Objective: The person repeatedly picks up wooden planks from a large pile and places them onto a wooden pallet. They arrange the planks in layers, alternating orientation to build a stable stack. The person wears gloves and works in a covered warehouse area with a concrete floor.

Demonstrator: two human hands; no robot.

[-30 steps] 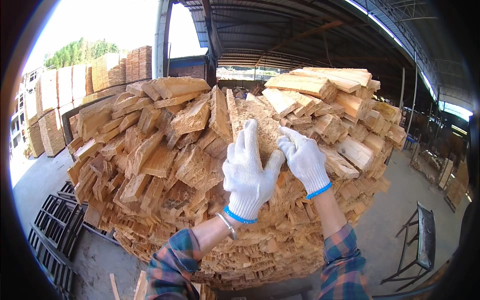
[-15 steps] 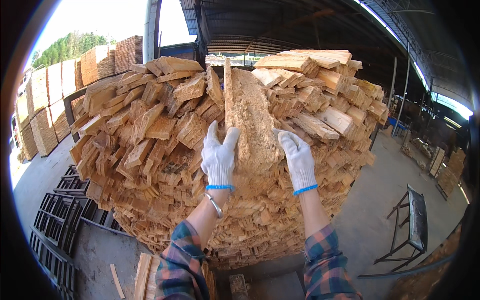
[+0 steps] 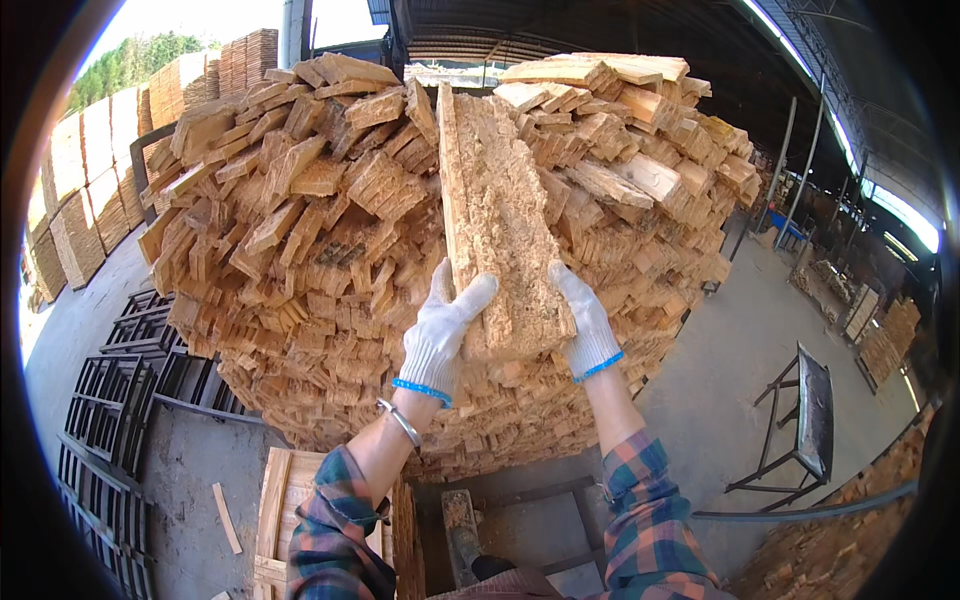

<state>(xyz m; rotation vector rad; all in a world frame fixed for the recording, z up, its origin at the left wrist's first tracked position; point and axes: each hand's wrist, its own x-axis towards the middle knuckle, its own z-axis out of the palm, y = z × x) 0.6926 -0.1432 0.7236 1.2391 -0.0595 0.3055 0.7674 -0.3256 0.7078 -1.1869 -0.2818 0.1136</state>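
Gripping | white knit-gloved hands [image 3: 437, 330] [image 3: 590, 322] | long, crumbly-faced plank [image 3: 503, 215] | splintery woodpile [image 3: 320, 320]

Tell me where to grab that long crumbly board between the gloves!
Probably grip the board by its long edges near the close end, coming from both sides: that end points toward the camera, and its top looks crumbly.

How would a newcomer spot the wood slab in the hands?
Find the big wood pile. On its near side, gloved left hand and right hand grip the wood slab. Its long, crumbly upper face sets it apart from shorter-looking neighbours.
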